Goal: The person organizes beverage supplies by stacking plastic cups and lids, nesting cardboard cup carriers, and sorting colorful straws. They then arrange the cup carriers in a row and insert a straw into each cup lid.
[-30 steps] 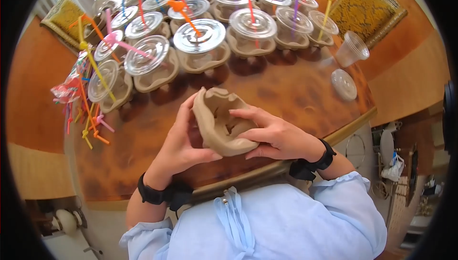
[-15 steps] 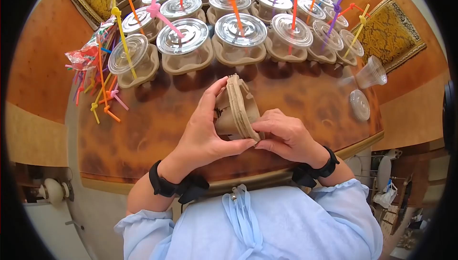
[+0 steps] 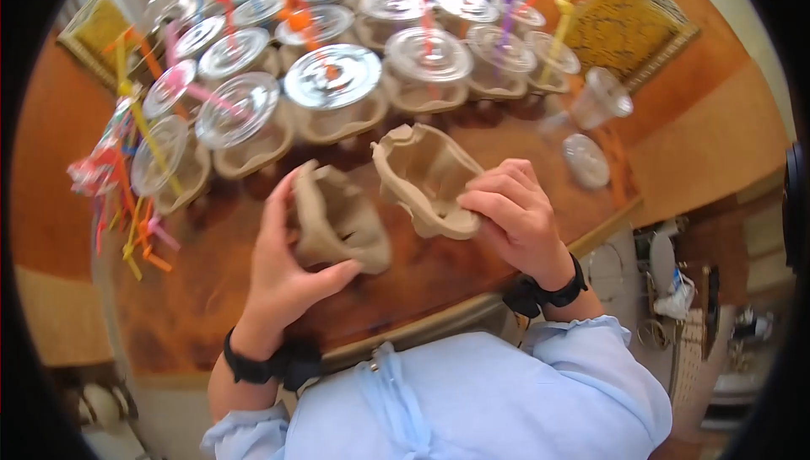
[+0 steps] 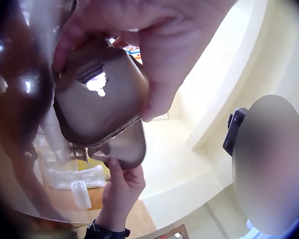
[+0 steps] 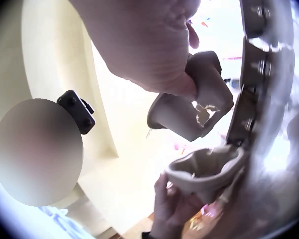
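Over the near part of the brown table, two moulded-pulp cup carriers are held apart, hollow sides tipped upward. My left hand holds one carrier on the left, thumb along its near rim and fingers round the far side. Its base, with a ragged hole, shows in the left wrist view. To the right, my right hand pinches the second carrier at its right rim. The right wrist view shows this carrier's underside above the left carrier.
Rows of lidded clear cups with knotted coloured straws stand in pulp carriers across the table's far side. Loose straws spill from a plastic wrapper at the left. An unlidded clear cup and a loose lid lie at the right.
The two carriers were nested together in both hands, turned edge-on half a second ago. Now they are separated, the right hand's carrier lifted up and right, the left hand's moved left.
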`<state>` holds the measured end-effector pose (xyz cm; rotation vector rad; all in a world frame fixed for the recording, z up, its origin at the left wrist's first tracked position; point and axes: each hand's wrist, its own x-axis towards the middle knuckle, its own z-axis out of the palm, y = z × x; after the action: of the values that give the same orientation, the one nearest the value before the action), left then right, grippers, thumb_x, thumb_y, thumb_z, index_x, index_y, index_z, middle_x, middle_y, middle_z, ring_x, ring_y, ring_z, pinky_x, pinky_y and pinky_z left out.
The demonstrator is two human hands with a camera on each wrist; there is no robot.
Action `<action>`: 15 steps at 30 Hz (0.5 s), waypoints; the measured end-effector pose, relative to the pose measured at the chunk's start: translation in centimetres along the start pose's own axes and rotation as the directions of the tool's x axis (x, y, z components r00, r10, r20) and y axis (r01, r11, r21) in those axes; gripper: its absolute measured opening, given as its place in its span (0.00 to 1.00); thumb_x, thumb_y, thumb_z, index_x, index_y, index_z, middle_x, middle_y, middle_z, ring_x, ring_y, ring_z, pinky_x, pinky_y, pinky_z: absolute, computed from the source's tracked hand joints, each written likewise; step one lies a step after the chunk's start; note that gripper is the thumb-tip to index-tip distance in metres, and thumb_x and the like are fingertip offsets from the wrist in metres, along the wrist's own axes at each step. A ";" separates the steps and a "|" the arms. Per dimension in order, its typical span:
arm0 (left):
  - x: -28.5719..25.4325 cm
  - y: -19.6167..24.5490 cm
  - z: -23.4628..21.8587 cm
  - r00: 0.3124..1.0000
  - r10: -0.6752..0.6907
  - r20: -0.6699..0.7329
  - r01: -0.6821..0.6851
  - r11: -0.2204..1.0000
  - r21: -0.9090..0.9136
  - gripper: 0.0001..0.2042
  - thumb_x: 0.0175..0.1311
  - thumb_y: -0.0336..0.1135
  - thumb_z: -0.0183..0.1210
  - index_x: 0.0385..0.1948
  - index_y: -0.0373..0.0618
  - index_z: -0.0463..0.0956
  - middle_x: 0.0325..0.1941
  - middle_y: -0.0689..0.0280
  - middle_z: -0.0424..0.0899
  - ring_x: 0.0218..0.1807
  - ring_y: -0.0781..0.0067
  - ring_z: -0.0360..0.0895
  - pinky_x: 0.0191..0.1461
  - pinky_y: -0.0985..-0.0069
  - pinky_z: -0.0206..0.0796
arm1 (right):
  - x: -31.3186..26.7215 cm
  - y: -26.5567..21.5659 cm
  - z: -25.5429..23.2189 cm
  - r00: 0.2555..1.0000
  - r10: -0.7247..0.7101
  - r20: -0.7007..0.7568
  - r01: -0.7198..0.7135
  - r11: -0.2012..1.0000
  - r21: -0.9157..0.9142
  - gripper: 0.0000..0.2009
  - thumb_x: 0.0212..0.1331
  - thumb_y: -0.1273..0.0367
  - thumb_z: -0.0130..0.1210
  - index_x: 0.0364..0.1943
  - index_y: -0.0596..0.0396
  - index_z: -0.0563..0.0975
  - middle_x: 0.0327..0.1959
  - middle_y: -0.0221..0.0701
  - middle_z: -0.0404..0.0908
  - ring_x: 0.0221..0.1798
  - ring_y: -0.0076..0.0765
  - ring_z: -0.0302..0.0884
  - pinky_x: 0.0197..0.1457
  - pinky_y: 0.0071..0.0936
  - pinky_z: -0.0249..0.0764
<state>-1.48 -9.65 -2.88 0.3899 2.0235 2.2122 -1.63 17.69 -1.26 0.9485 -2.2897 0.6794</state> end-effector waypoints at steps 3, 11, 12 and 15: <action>0.0 -0.1 0.0 0.999 -0.024 0.023 0.026 0.996 -0.089 0.48 0.39 0.34 0.71 0.65 0.41 0.50 0.60 0.61 0.64 0.61 0.67 0.66 0.63 0.70 0.61 | -1.7 2.4 -1.9 0.999 0.001 -0.034 -0.012 0.944 -0.329 0.10 0.41 0.77 0.55 0.31 0.54 0.75 0.30 0.29 0.76 0.36 0.36 0.74 0.44 0.32 0.67; -0.1 -0.4 0.2 0.997 -0.038 0.063 0.045 0.991 -0.123 0.48 0.40 0.33 0.70 0.66 0.39 0.47 0.62 0.59 0.63 0.63 0.66 0.64 0.65 0.69 0.60 | -6.0 7.5 -4.4 0.982 0.187 0.004 -0.144 0.770 -0.621 0.05 0.47 0.75 0.51 0.30 0.54 0.74 0.30 0.30 0.77 0.38 0.36 0.75 0.45 0.33 0.68; -0.1 -0.4 0.2 0.997 -0.036 0.066 0.044 0.992 -0.122 0.48 0.40 0.33 0.70 0.66 0.39 0.47 0.62 0.60 0.63 0.63 0.66 0.64 0.65 0.69 0.60 | -6.1 7.8 -4.4 0.979 0.202 0.015 -0.148 0.763 -0.630 0.05 0.48 0.75 0.50 0.30 0.54 0.74 0.30 0.30 0.77 0.38 0.36 0.75 0.45 0.33 0.68; -0.1 -0.4 0.3 0.997 -0.032 0.076 0.041 0.991 -0.128 0.48 0.40 0.33 0.70 0.66 0.39 0.47 0.62 0.60 0.63 0.63 0.66 0.63 0.65 0.69 0.59 | -5.8 8.4 -4.4 0.978 0.209 -0.011 -0.171 0.767 -0.618 0.05 0.48 0.76 0.50 0.30 0.54 0.74 0.30 0.31 0.77 0.38 0.37 0.75 0.45 0.33 0.68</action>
<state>-1.37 -9.38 -3.27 0.4108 1.8242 2.2561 -3.15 28.32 -3.89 0.4234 -2.4329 -0.0573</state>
